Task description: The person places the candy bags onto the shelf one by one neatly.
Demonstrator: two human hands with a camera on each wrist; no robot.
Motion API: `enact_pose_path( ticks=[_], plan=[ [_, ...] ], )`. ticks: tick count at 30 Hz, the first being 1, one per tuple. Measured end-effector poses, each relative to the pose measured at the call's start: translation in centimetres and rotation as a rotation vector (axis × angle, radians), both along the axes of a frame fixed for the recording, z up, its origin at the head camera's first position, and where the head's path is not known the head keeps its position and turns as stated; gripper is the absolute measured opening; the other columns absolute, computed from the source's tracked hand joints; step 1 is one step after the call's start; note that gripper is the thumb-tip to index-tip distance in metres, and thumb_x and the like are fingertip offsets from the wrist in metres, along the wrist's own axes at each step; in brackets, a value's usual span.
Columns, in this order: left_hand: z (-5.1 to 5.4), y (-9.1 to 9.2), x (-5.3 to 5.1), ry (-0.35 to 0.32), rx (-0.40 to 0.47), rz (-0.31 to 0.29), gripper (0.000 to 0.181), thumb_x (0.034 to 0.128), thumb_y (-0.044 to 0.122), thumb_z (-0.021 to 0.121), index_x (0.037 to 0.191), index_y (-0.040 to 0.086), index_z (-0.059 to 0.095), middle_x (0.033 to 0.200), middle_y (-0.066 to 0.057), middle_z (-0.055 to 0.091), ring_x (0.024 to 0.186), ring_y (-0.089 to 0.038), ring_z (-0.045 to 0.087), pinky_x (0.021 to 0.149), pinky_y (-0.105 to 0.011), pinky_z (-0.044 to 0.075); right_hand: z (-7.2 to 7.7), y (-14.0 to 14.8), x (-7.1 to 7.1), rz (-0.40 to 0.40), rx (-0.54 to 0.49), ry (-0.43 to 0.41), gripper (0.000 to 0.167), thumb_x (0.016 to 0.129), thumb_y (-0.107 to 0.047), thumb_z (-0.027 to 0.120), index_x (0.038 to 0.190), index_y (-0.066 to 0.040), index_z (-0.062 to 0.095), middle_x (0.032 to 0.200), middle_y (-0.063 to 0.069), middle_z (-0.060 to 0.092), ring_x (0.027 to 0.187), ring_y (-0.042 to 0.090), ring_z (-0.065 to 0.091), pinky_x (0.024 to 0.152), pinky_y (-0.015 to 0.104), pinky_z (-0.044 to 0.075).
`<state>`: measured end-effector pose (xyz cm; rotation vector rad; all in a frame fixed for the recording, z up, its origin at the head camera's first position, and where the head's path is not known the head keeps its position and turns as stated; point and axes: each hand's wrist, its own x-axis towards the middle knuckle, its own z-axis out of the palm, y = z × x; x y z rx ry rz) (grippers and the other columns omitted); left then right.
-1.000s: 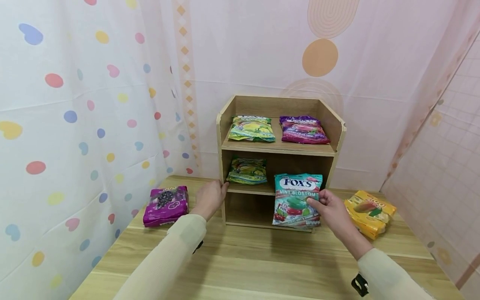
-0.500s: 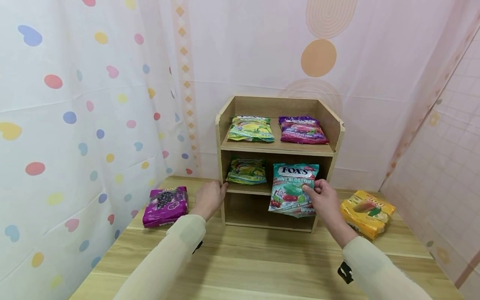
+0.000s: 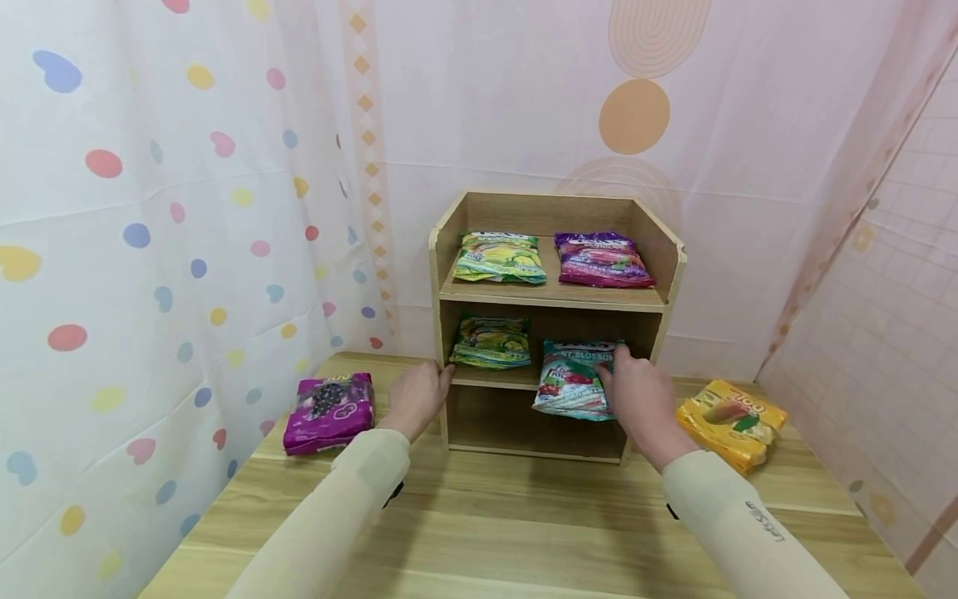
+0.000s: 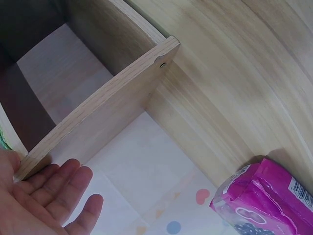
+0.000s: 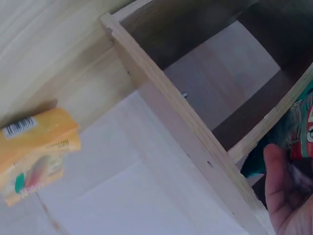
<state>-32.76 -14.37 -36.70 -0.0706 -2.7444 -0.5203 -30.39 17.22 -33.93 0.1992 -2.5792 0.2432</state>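
A teal bag of Fox's Mint Blossom candy (image 3: 570, 384) tilts into the right half of the middle level of a small wooden shelf (image 3: 554, 294). My right hand (image 3: 644, 401) grips the bag by its right side, thumb in front; its lower end juts past the shelf board. In the right wrist view much of the bag (image 5: 255, 162) is cut off or behind the hand. My left hand (image 3: 416, 398) holds the shelf's left side panel (image 4: 100, 100), thumb at the front edge and fingers along the outside. Beside it on that level lies a green-yellow candy bag (image 3: 491, 343).
On the top level lie a yellow-green candy bag (image 3: 501, 258) and a purple one (image 3: 603, 259). A purple grape candy pack (image 3: 330, 413) is on the table left of the shelf, a yellow mango pack (image 3: 733, 426) right of it. Curtains (image 3: 494, 100) hang behind.
My right hand has moved the teal bag left and inward to the middle level, and the bag now leans further back. The left hand has stayed at the side panel.
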Motion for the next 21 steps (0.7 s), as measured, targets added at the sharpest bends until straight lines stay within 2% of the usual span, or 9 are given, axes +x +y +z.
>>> enact_pose_path(
  ticks=[2,4,5,7,10,12,16,18,21],
  plan=[
    [0.0,0.0,0.0,-0.002,-0.005,0.003,0.048,0.1052,0.034,0.047,0.064,0.011,0.052,0.057,-0.005,0.051,0.053,-0.022,0.054,0.048,-0.039,0.044,-0.1,0.0,-0.1,0.003,0.088,0.001,0.036,0.096,-0.030,0.066,0.088,0.005,0.065,0.063,0.019,0.064,0.050,0.035,0.060,0.046,0.047,0.051],
    [0.0,-0.1,0.0,-0.003,-0.006,0.003,0.048,0.1052,0.034,0.047,0.064,0.011,0.053,0.057,-0.005,0.051,0.053,-0.022,0.053,0.047,-0.039,0.044,-0.3,0.1,-0.2,-0.001,0.146,0.000,0.036,0.097,-0.027,0.065,0.073,0.000,0.064,0.062,0.017,0.063,0.049,0.034,0.059,0.046,0.046,0.050],
    [0.0,0.0,0.0,-0.003,-0.006,0.003,0.048,0.1052,0.035,0.047,0.064,0.011,0.053,0.057,-0.005,0.051,0.053,-0.022,0.053,0.048,-0.038,0.044,-0.4,0.1,-0.2,-0.005,0.161,-0.004,0.037,0.097,-0.027,0.064,0.071,-0.001,0.064,0.061,0.017,0.063,0.048,0.033,0.058,0.045,0.046,0.050],
    [0.0,0.0,0.0,0.001,-0.005,0.000,0.048,0.1051,0.035,0.047,0.064,0.011,0.053,0.057,-0.005,0.051,0.052,-0.022,0.053,0.047,-0.038,0.043,-0.5,0.1,0.0,-0.012,0.169,-0.001,0.038,0.098,-0.027,0.062,0.071,-0.001,0.065,0.062,0.018,0.064,0.048,0.034,0.058,0.044,0.046,0.050],
    [0.0,0.0,-0.1,0.003,-0.006,-0.006,0.048,0.1052,0.035,0.047,0.064,0.011,0.053,0.057,-0.005,0.051,0.051,-0.021,0.053,0.046,-0.037,0.042,-0.8,0.0,0.7,-0.015,0.160,0.039,0.039,0.100,-0.031,0.059,0.081,0.002,0.068,0.070,0.019,0.064,0.051,0.036,0.059,0.046,0.048,0.050],
    [0.0,0.0,-0.1,0.001,-0.006,-0.008,0.047,0.1054,0.035,0.047,0.065,0.011,0.053,0.057,-0.005,0.051,0.051,-0.021,0.053,0.046,-0.037,0.043,-1.2,-0.2,1.3,0.008,0.183,0.101,0.044,0.099,-0.041,0.058,0.097,0.001,0.070,0.082,0.020,0.064,0.059,0.036,0.062,0.048,0.048,0.051],
    [0.1,0.0,-0.1,-0.003,-0.004,-0.004,0.047,0.1054,0.035,0.047,0.065,0.011,0.053,0.057,-0.005,0.051,0.051,-0.022,0.053,0.047,-0.038,0.043,-2.7,-0.7,2.4,0.174,0.352,0.308,0.065,0.087,-0.061,0.065,0.120,-0.006,0.065,0.103,0.018,0.062,0.076,0.033,0.064,0.054,0.042,0.051],
    [0.0,-0.1,-0.1,-0.001,-0.007,0.001,0.047,0.1053,0.035,0.047,0.065,0.011,0.053,0.057,-0.005,0.051,0.052,-0.022,0.054,0.047,-0.039,0.044,-3.6,-0.8,2.5,0.273,0.419,0.426,0.062,0.081,-0.056,0.073,0.120,-0.008,0.064,0.106,0.016,0.063,0.082,0.032,0.064,0.058,0.041,0.051],
    [-0.1,-0.1,-0.1,0.005,-0.017,-0.001,0.047,0.1051,0.034,0.047,0.065,0.011,0.053,0.057,-0.005,0.051,0.053,-0.022,0.054,0.047,-0.039,0.044,-4.6,-0.9,2.6,0.365,0.437,0.573,0.033,0.087,-0.033,0.067,0.106,-0.007,0.064,0.098,0.014,0.063,0.079,0.031,0.064,0.059,0.042,0.051]
  ],
)
